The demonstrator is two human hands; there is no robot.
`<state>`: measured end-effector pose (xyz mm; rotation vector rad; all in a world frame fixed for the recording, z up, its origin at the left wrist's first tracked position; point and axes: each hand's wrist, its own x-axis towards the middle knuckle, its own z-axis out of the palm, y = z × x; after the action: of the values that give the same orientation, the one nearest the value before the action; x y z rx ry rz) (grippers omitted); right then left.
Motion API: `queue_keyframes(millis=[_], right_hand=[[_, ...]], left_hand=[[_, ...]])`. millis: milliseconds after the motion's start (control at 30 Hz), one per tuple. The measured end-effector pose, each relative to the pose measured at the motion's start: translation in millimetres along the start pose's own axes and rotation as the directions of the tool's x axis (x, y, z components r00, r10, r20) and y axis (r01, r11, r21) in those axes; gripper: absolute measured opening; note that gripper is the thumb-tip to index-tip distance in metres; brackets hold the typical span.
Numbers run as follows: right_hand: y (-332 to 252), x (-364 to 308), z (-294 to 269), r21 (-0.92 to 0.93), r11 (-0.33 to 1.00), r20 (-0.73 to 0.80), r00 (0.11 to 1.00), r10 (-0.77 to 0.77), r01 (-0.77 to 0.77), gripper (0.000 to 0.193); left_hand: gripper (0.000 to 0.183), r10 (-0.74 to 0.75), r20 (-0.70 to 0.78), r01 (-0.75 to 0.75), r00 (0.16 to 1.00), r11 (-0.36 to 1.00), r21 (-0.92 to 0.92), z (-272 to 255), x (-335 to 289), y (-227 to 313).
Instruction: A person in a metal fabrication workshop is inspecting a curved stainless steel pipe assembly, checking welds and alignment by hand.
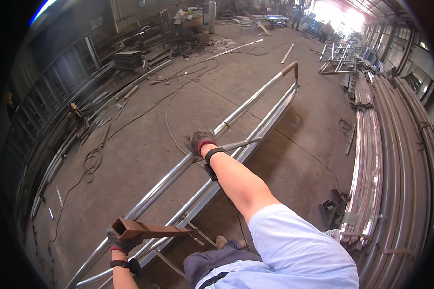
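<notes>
A long frame of silver metal pipes (171,179) stretches diagonally from the lower left to the upper middle, with a rusty brown bend (291,69) at its far end. My right hand (200,141), in a dark glove with a red cuff, is closed over the upper pipe midway along. From beside that wrist a grey bar (243,143) crosses to the lower rail. At the near end my gloved left hand (122,242) is closed against a rusty square tube (156,230) with an open end, which lies across the frame. The tube hides part of those fingers.
Bundles of long metal tubes (369,168) lie along the right side. Dark cables (91,161) run over the concrete floor. Scrap and stacked metal plates (128,60) line the left wall. A welded frame (340,58) and two distant people (326,31) are at the far right.
</notes>
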<state>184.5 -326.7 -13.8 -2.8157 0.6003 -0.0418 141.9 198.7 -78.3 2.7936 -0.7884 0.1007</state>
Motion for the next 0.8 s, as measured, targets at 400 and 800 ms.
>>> queue_keyframes(millis=[400,800], right_hand=[[-7.0,-4.3,0.3,-0.037,0.999,0.018,1.000,-0.009,0.009,0.050],[-6.8,4.3,3.2,-0.052,0.998,-0.003,1.000,0.020,-0.020,0.050]], left_hand=[[0.072,0.029,0.047,-0.033,0.998,0.995,0.092,2.6,-2.3,-9.6],[0.072,0.011,0.073,-0.011,0.997,1.000,0.008,-11.3,-0.7,8.1]])
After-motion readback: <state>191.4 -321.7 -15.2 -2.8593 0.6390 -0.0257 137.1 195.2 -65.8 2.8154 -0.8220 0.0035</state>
